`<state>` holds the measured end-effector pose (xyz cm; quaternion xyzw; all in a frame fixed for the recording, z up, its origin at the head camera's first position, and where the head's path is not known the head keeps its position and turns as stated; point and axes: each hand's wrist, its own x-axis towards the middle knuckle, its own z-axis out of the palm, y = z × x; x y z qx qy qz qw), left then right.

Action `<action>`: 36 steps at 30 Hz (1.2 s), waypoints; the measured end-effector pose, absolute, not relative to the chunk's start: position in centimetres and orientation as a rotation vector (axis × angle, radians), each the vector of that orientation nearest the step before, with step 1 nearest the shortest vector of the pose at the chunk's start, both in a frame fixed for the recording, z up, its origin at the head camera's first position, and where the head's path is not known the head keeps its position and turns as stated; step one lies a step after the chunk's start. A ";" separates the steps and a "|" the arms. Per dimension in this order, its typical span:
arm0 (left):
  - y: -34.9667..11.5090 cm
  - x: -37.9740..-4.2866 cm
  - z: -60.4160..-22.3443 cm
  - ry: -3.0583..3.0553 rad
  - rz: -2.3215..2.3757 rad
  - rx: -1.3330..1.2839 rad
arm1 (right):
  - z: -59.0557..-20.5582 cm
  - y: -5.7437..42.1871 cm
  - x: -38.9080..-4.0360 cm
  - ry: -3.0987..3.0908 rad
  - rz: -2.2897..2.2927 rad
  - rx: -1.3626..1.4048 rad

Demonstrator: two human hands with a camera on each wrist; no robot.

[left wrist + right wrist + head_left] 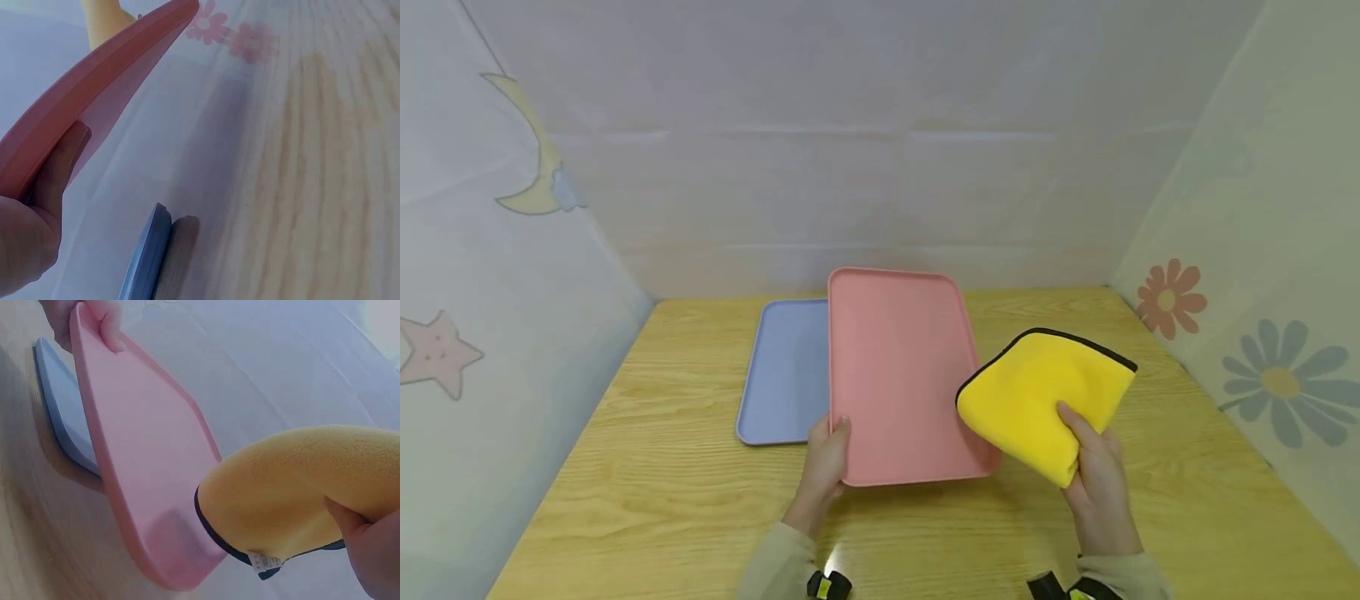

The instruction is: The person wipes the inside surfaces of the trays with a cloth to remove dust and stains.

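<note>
Pink tray point(898, 375): smooth, matt, apparently plastic. Blue tray point(790, 371): similar finish. Yellow cloth point(1030, 396): matt, fuzzy pile (its black edging point(1105, 351) resembles fabric). Counter point(662, 467): wood-grained, slight sheen. Backdrop point(880, 183): sheet-like, visibly creased.

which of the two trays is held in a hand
The pink rectangular tray: the left hand grips its edge, while the blue rectangular tray lies on the wood-grain table.

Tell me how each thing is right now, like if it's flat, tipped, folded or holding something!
Pink tray: tilted, gripped at its edge.
Blue tray: flat on the table, partly hidden behind the pink tray.
Yellow cloth: folded, held.
Left hand: gripping the pink tray.
Right hand: gripping the yellow cloth.
</note>
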<state>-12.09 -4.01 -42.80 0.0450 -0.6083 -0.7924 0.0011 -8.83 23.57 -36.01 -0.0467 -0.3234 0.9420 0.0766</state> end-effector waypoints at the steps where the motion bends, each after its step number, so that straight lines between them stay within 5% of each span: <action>1: -4.0 -12.0 -42.8 -1.909 -2.493 0.131 | -35.8 23.3 -8.9 -0.999 2.807 -0.143; 21: -3.5 -10.3 -42.5 -1.962 -2.452 0.049 | -31.8 14.7 -18.4 -1.770 1.932 0.168; 36: -2.1 -9.5 -42.2 -2.075 -2.341 -0.155 | -31.8 10.6 -21.0 -2.296 1.101 0.713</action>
